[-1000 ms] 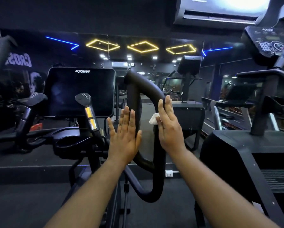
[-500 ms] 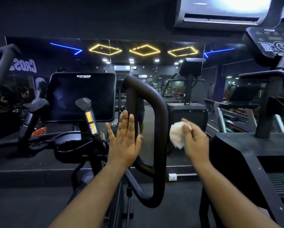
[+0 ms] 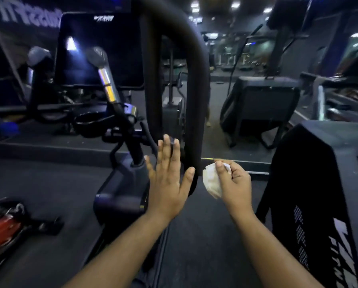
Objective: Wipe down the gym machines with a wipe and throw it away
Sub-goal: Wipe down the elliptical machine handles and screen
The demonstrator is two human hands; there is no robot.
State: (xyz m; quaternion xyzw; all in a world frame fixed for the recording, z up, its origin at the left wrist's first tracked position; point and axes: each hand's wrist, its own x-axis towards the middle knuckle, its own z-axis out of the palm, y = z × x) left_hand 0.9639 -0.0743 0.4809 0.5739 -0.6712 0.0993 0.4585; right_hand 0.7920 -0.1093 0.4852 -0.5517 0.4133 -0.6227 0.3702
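Crumpling into a small white wad, the wipe [image 3: 210, 180] sits just to the right of the lower end of the black loop handle [image 3: 195, 96], close to it, though whether it touches the bar cannot be told. Its surface is creased and folded, pale against the dark floor [image 3: 49, 183]. The right hand [image 3: 234, 183] holds it, the fingers [image 3: 221, 169] curled in and pinching the wad from the right with the thumb on top. On the other side of the handle the left hand [image 3: 169, 179] stands upright with its fingers [image 3: 166, 150] straight and slightly spread, back of the hand to the camera; the thumb reaches toward the handle's lower part and seems to rest against it. Left of the handle stands the machine's dark screen [image 3: 99, 50], with a small white logo at its top edge too blurred to read, and in front of it a short grip [image 3: 103, 71] with a shiny metal band. Farther left, high on the wall, large pale letters appear mirrored and smeared, not legible. To the right of the handle a black machine housing [image 3: 311, 183] carries a white dotted pattern and slanted marks low on its side, which I cannot read. A red object [image 3: 1, 227] lies on the floor far to the handle's lower left.
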